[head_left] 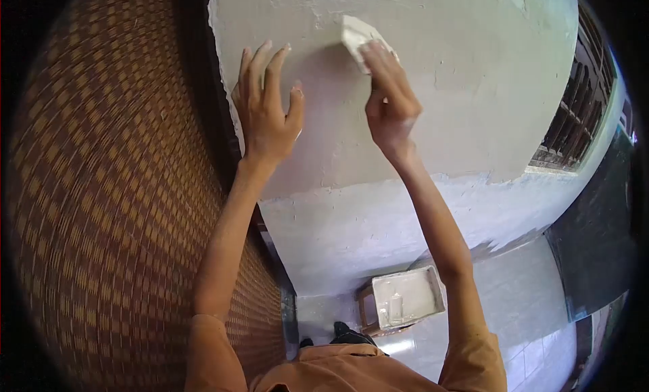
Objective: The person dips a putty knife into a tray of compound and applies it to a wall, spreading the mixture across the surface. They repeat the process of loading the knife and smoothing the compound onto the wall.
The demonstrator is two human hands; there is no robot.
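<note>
My right hand [394,104] grips a pale, flat putty spreader [355,35] against the upper part of the wall [473,94]. Fingers lie along the back of the spreader, and the hand is slightly blurred. To its left, my left hand [267,114] is raised at the wall near its left edge, fingers spread and nothing held. Whitish smears mark its fingertips. Greyish, damp-looking putty covers the upper wall, ending in a ragged border above a paler lower band.
Below stands a rectangular tray [376,304] of whitish putty on a small wooden stool [366,309]. A woven brown panel [122,189] rises along the left, beside a dark frame. At right are a barred window opening [574,114] and a dark panel [595,223].
</note>
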